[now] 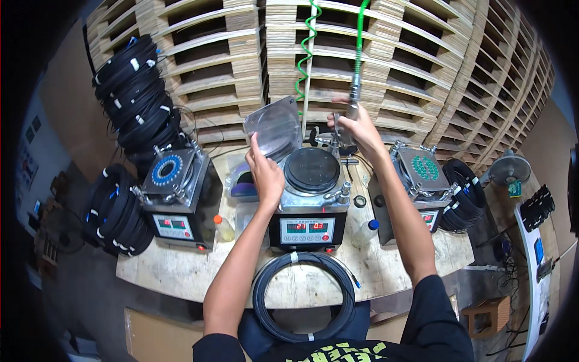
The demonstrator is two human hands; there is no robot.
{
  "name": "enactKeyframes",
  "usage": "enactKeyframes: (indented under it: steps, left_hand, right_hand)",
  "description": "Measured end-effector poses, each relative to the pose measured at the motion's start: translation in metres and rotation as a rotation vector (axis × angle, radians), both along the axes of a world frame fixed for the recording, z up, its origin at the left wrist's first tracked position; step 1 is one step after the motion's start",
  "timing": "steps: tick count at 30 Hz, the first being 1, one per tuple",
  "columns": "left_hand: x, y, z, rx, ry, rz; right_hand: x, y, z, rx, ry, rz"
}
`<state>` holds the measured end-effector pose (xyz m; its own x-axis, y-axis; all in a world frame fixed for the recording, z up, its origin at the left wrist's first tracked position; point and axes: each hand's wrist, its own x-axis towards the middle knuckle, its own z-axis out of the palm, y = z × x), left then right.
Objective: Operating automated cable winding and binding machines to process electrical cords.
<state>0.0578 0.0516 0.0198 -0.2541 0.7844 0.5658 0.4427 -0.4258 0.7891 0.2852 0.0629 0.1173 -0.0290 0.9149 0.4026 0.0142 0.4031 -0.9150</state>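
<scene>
My left hand (265,175) grips a square metal plate (274,130) with a large round centre, tilted up, its index finger along the front face. My right hand (360,130) is wrapped round a metal air blow gun (354,96), and a green hose (360,36) rises from its top. Between and below my hands stands the middle polishing machine (310,226), with a round black platen (312,170) uncovered on top. The blow gun's nozzle is hard to make out behind my fingers. A loop of black cable (259,295) lies at the table's front edge.
Similar machines stand left (178,208) and right (422,181), their plates carrying blue and green connectors. Small bottles with an orange cap (218,219) and a blue cap (373,224) flank the middle one. Black cable coils (136,102) are stacked far left; wooden pallets (211,48) rise behind.
</scene>
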Motion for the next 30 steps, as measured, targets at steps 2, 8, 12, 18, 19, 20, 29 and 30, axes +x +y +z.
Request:
enactKeyframes:
  steps: [2,8,12,18,19,20,29,30]
  left_hand:
    - [0.004,0.001,-0.001,-0.029,-0.008,-0.01]
    - [0.001,0.002,-0.003,0.013,-0.02,0.007]
    - [0.001,0.0,-0.003,0.034,-0.026,0.031]
    - [0.002,-0.004,-0.002,0.011,-0.032,0.016]
    - [0.002,-0.004,-0.001,0.006,-0.037,0.019]
    - [0.001,-0.003,-0.001,0.004,-0.04,0.023]
    - [-0.001,-0.001,0.001,0.028,-0.079,-0.002]
    - [-0.002,-0.002,0.001,0.023,-0.084,-0.006]
  right_hand:
    - [-0.014,-0.038,0.001,-0.156,0.074,-0.086]
    - [-0.06,-0.094,-0.036,-0.083,0.129,-0.176]
    - [-0.07,-0.092,-0.059,-0.063,0.179,-0.199]
    - [-0.066,-0.083,-0.077,-0.002,0.173,-0.259]
    - [-0.065,-0.084,-0.076,-0.005,0.18,-0.272]
    - [-0.064,-0.085,-0.075,-0.007,0.187,-0.286]
    - [-0.06,-0.089,-0.063,0.059,0.129,-0.403]
    - [-0.061,-0.089,-0.065,0.061,0.13,-0.402]
